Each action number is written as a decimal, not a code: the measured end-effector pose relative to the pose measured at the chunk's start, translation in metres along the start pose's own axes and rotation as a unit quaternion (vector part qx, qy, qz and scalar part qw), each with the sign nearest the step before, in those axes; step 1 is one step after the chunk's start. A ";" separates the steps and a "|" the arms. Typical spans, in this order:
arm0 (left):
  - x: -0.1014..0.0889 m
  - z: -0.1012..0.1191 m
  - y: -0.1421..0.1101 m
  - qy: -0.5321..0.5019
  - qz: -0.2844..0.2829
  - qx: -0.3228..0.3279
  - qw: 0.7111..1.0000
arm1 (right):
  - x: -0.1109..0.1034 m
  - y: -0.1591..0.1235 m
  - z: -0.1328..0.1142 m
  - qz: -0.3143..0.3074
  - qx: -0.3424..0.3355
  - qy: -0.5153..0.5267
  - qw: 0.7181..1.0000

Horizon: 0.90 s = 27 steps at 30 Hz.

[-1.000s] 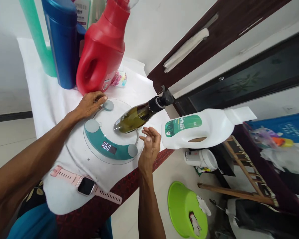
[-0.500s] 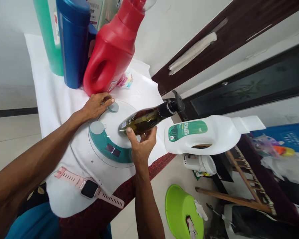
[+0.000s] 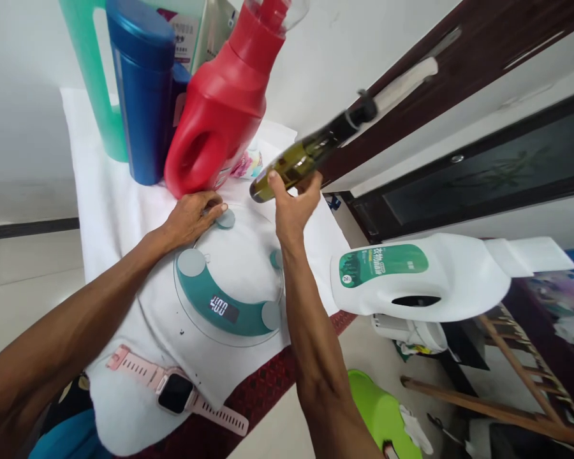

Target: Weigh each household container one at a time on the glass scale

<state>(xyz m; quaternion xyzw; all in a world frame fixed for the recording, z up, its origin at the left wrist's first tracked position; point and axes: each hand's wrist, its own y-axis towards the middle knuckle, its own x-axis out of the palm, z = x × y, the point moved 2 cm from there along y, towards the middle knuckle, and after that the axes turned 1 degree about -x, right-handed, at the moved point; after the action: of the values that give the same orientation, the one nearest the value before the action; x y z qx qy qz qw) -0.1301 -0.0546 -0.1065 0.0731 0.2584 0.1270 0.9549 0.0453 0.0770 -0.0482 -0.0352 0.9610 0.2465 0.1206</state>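
Observation:
My right hand is closed around the lower part of a dark green pump bottle with a black pump top. The bottle is tilted, its top to the upper right, above the far right edge of a round glass weighing scale. My left hand is closed at the scale's far left rim, its thumb over a round grey pad; some fingertips are hidden. Lit digits show on the scale's display. Just behind my left hand stands a red detergent bottle.
A blue bottle and a green bottle stand at the back left. A white detergent bottle stands to the right. A pink-strapped watch lies on the white cloth in front. A lime green basin is on the floor.
My right hand has lifted the pump bottle off the scale and moved it up and to the right. The display digits have changed. My left hand stays at the rim.

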 end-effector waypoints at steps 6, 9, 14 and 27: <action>-0.001 0.001 0.000 0.000 0.004 -0.005 1.000 | 0.041 0.018 0.034 -0.057 0.055 -0.021 0.997; -0.001 0.002 0.000 0.000 0.003 -0.009 1.000 | 0.055 0.020 0.038 -0.062 0.077 -0.027 0.995; -0.002 0.001 0.000 0.000 -0.001 -0.011 1.000 | 0.061 0.030 0.036 -0.094 0.075 -0.035 0.992; -0.012 0.013 0.004 0.043 -0.025 -0.051 0.997 | -0.061 -0.043 -0.036 0.014 -0.046 -0.114 0.992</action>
<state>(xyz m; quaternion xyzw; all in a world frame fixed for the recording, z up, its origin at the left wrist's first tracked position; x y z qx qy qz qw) -0.1345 -0.0553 -0.0884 0.0126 0.2939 0.1187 0.9484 0.1018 0.0228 -0.0224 0.0013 0.9289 0.2946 0.2244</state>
